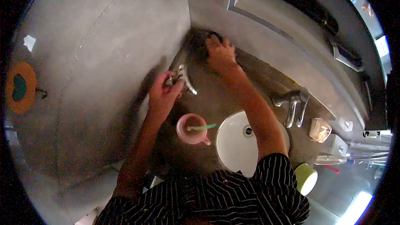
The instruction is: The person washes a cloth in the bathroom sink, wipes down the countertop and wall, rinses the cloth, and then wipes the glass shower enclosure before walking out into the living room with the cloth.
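My left hand is closed around a shiny, pale, curved strip-like thing; its exact kind is too blurred to make out. It is held above the counter, close to the left wall. My right hand reaches into the far corner of the counter, its fingers bent over a dark thing that they partly hide. I cannot tell whether they grip it. Nearer to me, a pink mug stands on the counter with a green-and-white toothbrush in it.
A white round basin lies right of the mug, partly under my right forearm. Behind it rises a metal tap. Farther right are a soap-like block and a green cup. An orange hanging piece is on the left wall.
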`<state>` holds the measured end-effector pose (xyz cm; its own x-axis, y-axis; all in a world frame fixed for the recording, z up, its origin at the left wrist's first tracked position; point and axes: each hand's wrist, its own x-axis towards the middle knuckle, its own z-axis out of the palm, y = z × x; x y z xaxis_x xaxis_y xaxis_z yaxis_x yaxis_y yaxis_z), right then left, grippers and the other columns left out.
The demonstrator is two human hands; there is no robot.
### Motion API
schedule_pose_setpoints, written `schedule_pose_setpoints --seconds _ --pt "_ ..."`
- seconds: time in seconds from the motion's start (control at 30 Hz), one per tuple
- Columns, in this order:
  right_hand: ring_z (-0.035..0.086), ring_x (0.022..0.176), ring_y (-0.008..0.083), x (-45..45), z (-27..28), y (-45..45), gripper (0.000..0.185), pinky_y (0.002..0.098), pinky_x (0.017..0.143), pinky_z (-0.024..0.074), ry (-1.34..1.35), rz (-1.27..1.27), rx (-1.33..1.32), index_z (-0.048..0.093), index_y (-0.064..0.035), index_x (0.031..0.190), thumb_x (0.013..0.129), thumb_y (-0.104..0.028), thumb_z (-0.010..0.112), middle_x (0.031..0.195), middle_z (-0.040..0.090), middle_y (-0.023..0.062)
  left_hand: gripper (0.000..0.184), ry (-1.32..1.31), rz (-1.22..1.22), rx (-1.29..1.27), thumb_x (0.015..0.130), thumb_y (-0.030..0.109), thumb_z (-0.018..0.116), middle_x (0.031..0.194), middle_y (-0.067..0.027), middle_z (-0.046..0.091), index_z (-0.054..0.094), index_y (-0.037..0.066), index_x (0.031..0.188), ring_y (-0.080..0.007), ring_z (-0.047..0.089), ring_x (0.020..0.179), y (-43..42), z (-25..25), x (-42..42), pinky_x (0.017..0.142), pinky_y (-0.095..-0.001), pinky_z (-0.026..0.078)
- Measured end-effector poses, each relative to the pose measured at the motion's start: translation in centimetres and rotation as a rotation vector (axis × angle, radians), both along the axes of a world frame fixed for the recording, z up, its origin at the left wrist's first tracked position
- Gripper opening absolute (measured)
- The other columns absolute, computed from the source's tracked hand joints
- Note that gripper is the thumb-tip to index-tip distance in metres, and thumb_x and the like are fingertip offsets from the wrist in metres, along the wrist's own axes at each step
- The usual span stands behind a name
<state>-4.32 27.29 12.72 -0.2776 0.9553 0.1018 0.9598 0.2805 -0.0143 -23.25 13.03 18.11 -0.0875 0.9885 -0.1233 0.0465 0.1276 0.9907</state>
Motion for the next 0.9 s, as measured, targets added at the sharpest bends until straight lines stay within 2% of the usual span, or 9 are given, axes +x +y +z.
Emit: schedule_pose_setpoints --seconds 0.07,0.13,0.27,0.5,0.67,0.7,0.73,0.83,0.9 --pt "0.039 0.114 0.0368 3.4 -1.2 -2.3 0.058 0.0536 0.087 0.0394 0.067 -0.041 0.155 0.045 -0.0139 0.121 0.069 -0.025 0.069 0.137 0.035 0.0051 0.028 0.052 -0.011 0.03 0.081 0.012 0.065 0.085 -0.0061 0.062 0.054 0.004 0.106 -0.014 0.059 0.065 2.6 -1.9 1.1 0.059 -0.0253 0.047" --pt "0.039 0.113 0.0382 6.2 -0.3 -5.2 0.06 0.0549 0.088 0.0385 0.091 -0.157 0.031 0.045 -0.014 0.121 0.068 -0.023 0.071 0.138 0.033 0.0051 0.03 0.291 -0.026 0.12 0.079 0.015 0.066 0.085 -0.0089 0.061 0.054 0.003 0.104 -0.0187 0.059 0.068 5.4 -3.5 2.1 0.06 -0.0297 0.047" --pt "0.039 0.113 0.0385 11.1 -2.2 -9.4 0.059 0.0551 0.087 0.038 -0.037 -0.286 0.149 0.049 -0.0147 0.119 0.065 -0.02 0.073 0.138 0.032 0.0041 0.029 0.656 -0.029 0.45 0.077 0.019 0.066 0.083 -0.0135 0.058 0.054 0.002 0.098 -0.0289 0.058 0.075 9.5 -6.4 4.7 0.063 -0.0394 0.047" --pt "0.039 0.116 0.0369 11.0 -2.1 -12.5 0.053 0.0556 0.088 0.0372 0.079 -0.374 -0.006 0.054 -0.0168 0.115 0.065 -0.026 0.071 0.135 0.038 0.0074 0.035 0.949 -0.247 0.274 0.077 0.021 0.064 0.096 -0.0202 0.057 0.054 0.0 0.103 -0.0369 0.056 0.091 13.7 -7.8 9.2 0.079 -0.0436 0.046" --pt "0.039 0.117 0.0375 12.1 -3.1 -12.8 0.053 0.0568 0.088 0.0369 0.21 -0.366 0.038 0.054 -0.0157 0.114 0.066 -0.029 0.071 0.135 0.037 0.0098 0.073 0.872 -0.22 0.365 0.072 0.04 0.071 0.124 -0.0216 0.05 0.044 -0.001 0.126 -0.0317 0.056 0.103 11.9 -7.2 7.9 0.086 -0.0402 0.045" --pt "0.039 0.117 0.038 12.2 -3.3 -12.9 0.054 0.0568 0.088 0.0371 0.235 -0.377 0.018 0.054 -0.0159 0.115 0.066 -0.029 0.071 0.135 0.037 0.0098 0.071 0.686 -0.255 0.295 0.07 0.038 0.072 0.115 -0.0239 0.05 0.046 -0.003 0.121 -0.0392 0.054 0.098 9.4 -3.8 6.8 0.086 -0.0424 0.045" --pt "0.038 0.117 0.0385 12.1 -3.3 -12.9 0.054 0.0568 0.088 0.0373 0.26 -0.384 0.002 0.054 -0.0161 0.115 0.066 -0.029 0.071 0.135 0.037 0.0098 0.073 0.721 -0.214 0.214 0.07 0.034 0.075 0.113 -0.022 0.052 0.044 -0.002 0.125 -0.0319 0.057 0.096 7.1 -3.0 5.2 0.081 -0.0385 0.047" --pt "0.038 0.116 0.0403 11.7 -2.4 -12.9 0.055 0.056 0.088 0.0378 0.271 -0.419 -0.039 0.054 -0.0175 0.117 0.066 -0.03 0.07 0.135 0.037 0.0095 0.068 0.291 -0.207 -0.098 0.075 0.032 0.074 0.113 -0.0159 0.055 0.044 -0.002 0.126 -0.0153 0.056 0.094 -1.7 -2.0 0.2 0.08 -0.0297 0.047" --pt "0.039 0.114 0.041 10.7 -2.5 -13.6 0.056 0.0555 0.088 0.0381 0.236 -0.404 -0.053 0.054 -0.0188 0.119 0.067 -0.03 0.069 0.135 0.038 0.0093 0.071 0.484 -0.255 -0.114 0.075 0.031 0.073 0.112 -0.0155 0.056 0.04 -0.002 0.13 -0.0184 0.055 0.097 -6.4 -4.7 -3.2 0.086 -0.034 0.046"
